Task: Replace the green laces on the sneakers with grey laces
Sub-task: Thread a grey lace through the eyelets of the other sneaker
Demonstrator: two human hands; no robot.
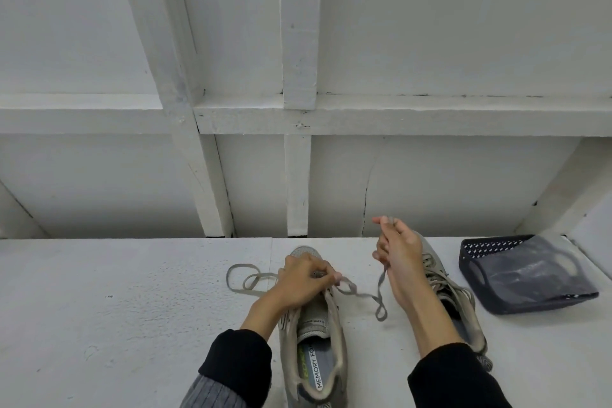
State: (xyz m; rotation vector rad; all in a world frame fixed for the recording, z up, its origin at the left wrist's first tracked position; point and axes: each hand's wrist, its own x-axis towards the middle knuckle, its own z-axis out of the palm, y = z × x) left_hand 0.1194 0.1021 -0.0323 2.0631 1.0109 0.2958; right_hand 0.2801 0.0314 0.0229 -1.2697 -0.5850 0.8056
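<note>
A grey sneaker lies on the white table, toe pointing away from me. My left hand presses on its upper and pinches the grey lace at the eyelets. My right hand is raised to the right, gripping the other end of that lace and pulling it up. A loose loop of the lace trails on the table left of the shoe. The second sneaker lies behind my right forearm, partly hidden, with laces in it.
A dark perforated basket with a clear plastic bag in it sits at the right. A white wall with wooden beams rises right behind the table.
</note>
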